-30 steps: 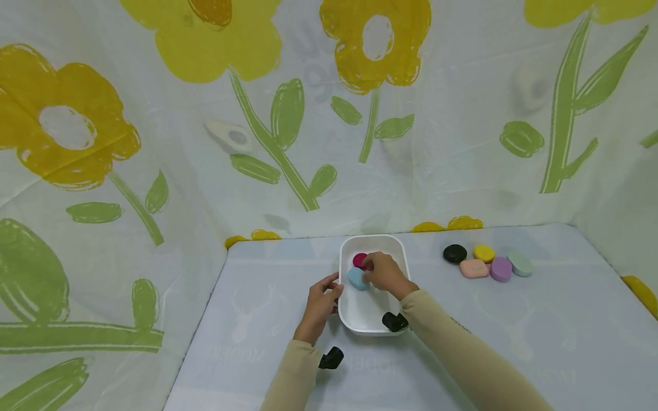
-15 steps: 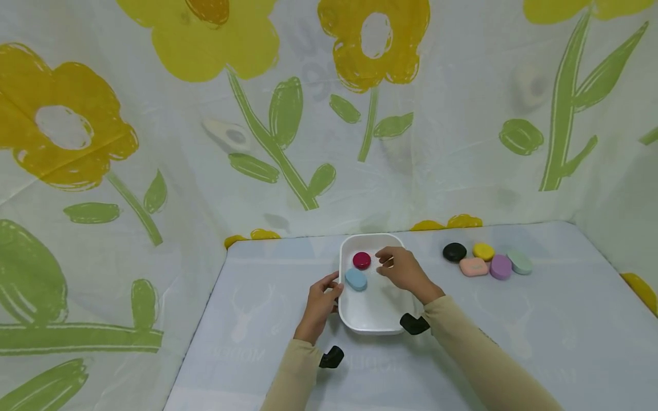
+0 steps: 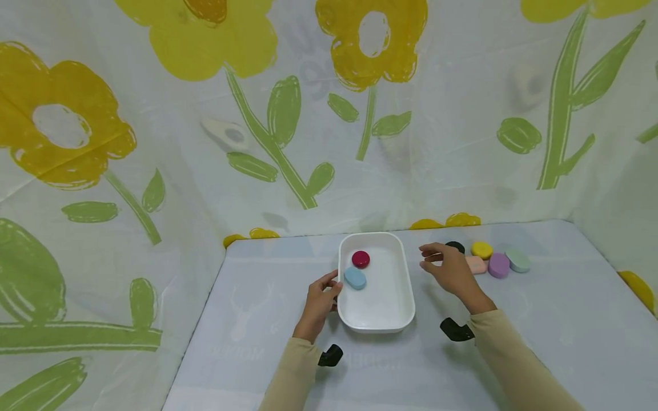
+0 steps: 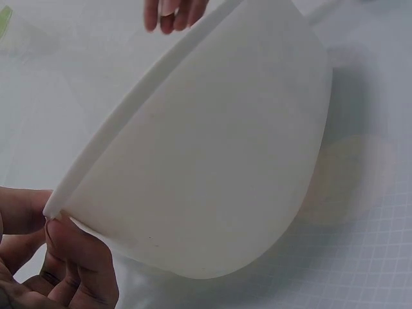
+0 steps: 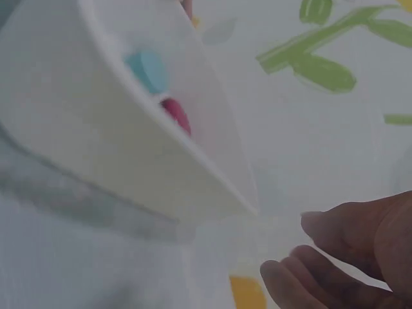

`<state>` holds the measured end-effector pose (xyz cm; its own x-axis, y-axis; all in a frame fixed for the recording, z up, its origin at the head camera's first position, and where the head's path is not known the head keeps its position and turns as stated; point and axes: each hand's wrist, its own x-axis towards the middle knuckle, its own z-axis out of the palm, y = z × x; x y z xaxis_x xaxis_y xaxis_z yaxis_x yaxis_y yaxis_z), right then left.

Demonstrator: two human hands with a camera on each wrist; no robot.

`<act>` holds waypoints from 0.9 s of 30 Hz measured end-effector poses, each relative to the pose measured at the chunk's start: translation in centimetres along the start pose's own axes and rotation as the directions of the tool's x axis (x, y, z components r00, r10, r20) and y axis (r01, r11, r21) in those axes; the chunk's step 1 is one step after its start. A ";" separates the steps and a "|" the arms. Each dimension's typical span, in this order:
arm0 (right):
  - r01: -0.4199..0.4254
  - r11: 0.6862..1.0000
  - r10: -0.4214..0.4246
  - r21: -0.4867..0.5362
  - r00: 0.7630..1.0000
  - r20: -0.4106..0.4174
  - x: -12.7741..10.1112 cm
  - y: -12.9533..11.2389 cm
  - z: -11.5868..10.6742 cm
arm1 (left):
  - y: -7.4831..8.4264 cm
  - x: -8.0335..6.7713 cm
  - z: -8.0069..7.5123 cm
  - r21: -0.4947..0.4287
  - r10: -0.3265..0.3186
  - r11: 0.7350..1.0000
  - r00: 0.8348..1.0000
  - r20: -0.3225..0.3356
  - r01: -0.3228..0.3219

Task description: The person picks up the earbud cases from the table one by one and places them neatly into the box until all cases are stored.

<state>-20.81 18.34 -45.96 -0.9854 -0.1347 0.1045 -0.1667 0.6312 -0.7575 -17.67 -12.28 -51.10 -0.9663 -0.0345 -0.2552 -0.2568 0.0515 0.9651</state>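
The left hand [image 3: 317,301] grips the near-left rim of the white tray [image 3: 401,297], fingers curled over its edge (the left wrist view shows the thumb and fingers pinching the rim). The tray sits on the tabletop [image 3: 540,331], and inside it lie a red round piece [image 3: 360,259] at its far-left corner and a blue oval piece [image 3: 355,278] just nearer, almost touching the red one. The right hand [image 3: 448,268] hovers to the right of the tray, its grip released, fingers loosely spread and holding nothing. Just beyond that hand, right of the tray, lie a black piece [image 3: 456,246], a yellow piece [image 3: 481,249], a pink piece [image 3: 477,264], a purple piece [image 3: 498,265] and a green piece [image 3: 517,261], clustered close together.
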 end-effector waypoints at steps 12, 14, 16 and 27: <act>-0.138 0.990 0.139 0.014 0.989 -0.042 -2.0 4.6 -2.8 | -0.1 -0.2 0.2 0.006 0.012 1.000 1.000 -0.011 -0.012; -0.143 0.990 0.143 0.010 0.988 -0.061 -2.3 5.4 -3.0 | -0.1 -0.2 0.2 0.006 0.010 1.000 1.000 -0.009 -0.010; -0.150 0.989 0.150 0.007 0.986 -0.075 -2.5 6.0 -3.2 | -0.1 -0.2 0.2 0.006 0.010 1.000 1.000 -0.006 -0.009; -0.121 0.992 0.113 -0.034 0.977 -0.179 -3.4 8.8 -3.5 | 0.0 -0.4 0.2 0.006 0.008 1.000 1.000 0.002 -0.008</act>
<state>-19.04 27.07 -50.71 -0.9883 0.0762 0.1320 -0.0476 0.6687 -0.7420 -17.28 -12.07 -51.06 -0.9683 -0.0321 -0.2478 -0.2493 0.0578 0.9667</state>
